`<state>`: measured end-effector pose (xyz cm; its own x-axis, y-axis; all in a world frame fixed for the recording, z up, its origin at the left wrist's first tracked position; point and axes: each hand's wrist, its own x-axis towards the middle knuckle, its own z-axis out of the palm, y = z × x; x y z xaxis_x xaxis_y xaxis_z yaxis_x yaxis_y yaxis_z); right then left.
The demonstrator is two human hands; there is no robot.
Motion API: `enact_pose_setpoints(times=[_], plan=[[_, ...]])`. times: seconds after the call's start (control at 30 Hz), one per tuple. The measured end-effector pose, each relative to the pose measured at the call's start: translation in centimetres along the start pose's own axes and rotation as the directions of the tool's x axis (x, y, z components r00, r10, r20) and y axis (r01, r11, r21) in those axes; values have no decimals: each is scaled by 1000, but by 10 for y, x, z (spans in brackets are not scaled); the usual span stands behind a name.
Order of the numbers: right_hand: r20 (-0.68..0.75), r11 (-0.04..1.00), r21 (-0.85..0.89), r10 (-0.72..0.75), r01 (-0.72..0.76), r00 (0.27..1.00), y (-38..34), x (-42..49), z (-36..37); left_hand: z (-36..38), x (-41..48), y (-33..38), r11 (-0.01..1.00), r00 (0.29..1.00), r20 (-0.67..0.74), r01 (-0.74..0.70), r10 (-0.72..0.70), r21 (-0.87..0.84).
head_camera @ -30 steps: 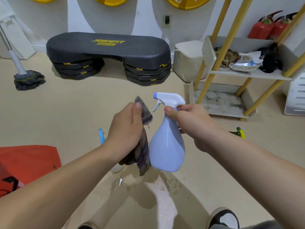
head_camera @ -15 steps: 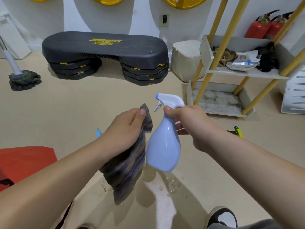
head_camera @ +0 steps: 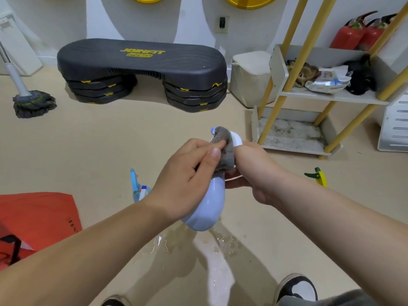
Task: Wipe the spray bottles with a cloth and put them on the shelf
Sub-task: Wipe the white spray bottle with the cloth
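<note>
My right hand (head_camera: 256,171) grips the neck of a pale blue spray bottle (head_camera: 206,208) with a white trigger head, held in the air in front of me. My left hand (head_camera: 187,175) pinches a grey striped cloth (head_camera: 224,151) and presses it over the bottle's trigger head and neck. The cloth hides most of the head. A second blue spray bottle (head_camera: 138,187) lies on the floor behind my left wrist. A yellow bottle with a green trigger (head_camera: 319,176) lies on the floor to the right. The white and yellow shelf (head_camera: 335,97) stands at the right.
Water is spilled on the beige floor (head_camera: 218,250) below the bottle. A black step platform (head_camera: 143,69) sits against the far wall, a mop (head_camera: 33,102) at the left, an orange bag (head_camera: 35,219) at the lower left. Rags and packets lie on the shelf; my shoe (head_camera: 298,288) is at the bottom.
My left hand has brought the cloth from beside the bottle up onto its trigger head and neck. The cloth no longer hangs down. The bottle has stayed in my right hand.
</note>
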<state>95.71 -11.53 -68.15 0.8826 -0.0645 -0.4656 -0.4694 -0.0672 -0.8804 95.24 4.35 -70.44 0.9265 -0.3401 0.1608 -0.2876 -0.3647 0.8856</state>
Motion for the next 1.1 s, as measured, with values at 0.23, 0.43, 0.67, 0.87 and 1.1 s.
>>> enact_pose_setpoints(times=[0.23,0.43,0.67,0.87,1.1], plan=[[37,994,63,-95,93,995,-8,-8,0,-9,11,-10,963,969,-1,245,-247,-110],[62,977,43,-209,207,976,-11,-11,-3,-15,20,-25,695,747,508,632,-429,-343],[65,984,134,-126,117,990,-13,-9,-7,-8,14,-10,929,943,148,321,-297,-182],[11,981,88,-176,174,984,-7,-9,-2,-2,8,-7,994,992,88,83,-89,73],[6,970,49,-237,236,971,-7,-11,-7,-13,19,-32,799,812,503,499,-295,-337]])
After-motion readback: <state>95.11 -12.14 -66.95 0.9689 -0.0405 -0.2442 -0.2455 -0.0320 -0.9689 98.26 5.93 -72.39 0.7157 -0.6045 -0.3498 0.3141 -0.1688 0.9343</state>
